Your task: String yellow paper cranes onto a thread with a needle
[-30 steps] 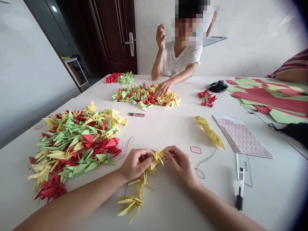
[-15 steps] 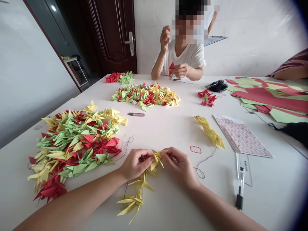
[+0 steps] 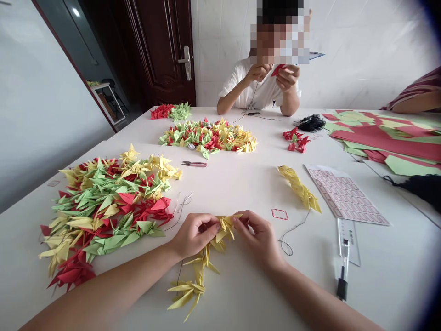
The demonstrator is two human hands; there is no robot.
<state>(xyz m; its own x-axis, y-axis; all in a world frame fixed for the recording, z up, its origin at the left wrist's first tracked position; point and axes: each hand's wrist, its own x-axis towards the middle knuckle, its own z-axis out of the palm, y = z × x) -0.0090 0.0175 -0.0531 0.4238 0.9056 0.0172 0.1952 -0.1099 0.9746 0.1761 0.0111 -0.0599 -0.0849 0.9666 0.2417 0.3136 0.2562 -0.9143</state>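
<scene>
Between my two hands is a yellow paper crane (image 3: 225, 225), the top one of a short string. My left hand (image 3: 198, 236) pinches its left side with thumb and fingers. My right hand (image 3: 257, 236) has its fingertips closed on the tip of the crane at the other side. Below them, more yellow paper cranes (image 3: 188, 292) hang down along a dark thread onto the table. Left of my hands lies a big heap of red, green and yellow paper cranes (image 3: 110, 202), with a loose thread (image 3: 181, 207) by its edge.
Thread snips (image 3: 195, 163) lie mid-table before a second crane heap (image 3: 206, 138). To the right are a yellow crane string (image 3: 299, 188), a label sheet (image 3: 346, 195), a pen (image 3: 342, 276), coloured paper (image 3: 389, 138) and black thread (image 3: 310, 122). Across sits a person (image 3: 258, 87) holding red paper.
My hands and the yellow crane have hardly moved. The person opposite has lowered the raised hand and lifted the red paper, bringing both hands close together at chest height.
</scene>
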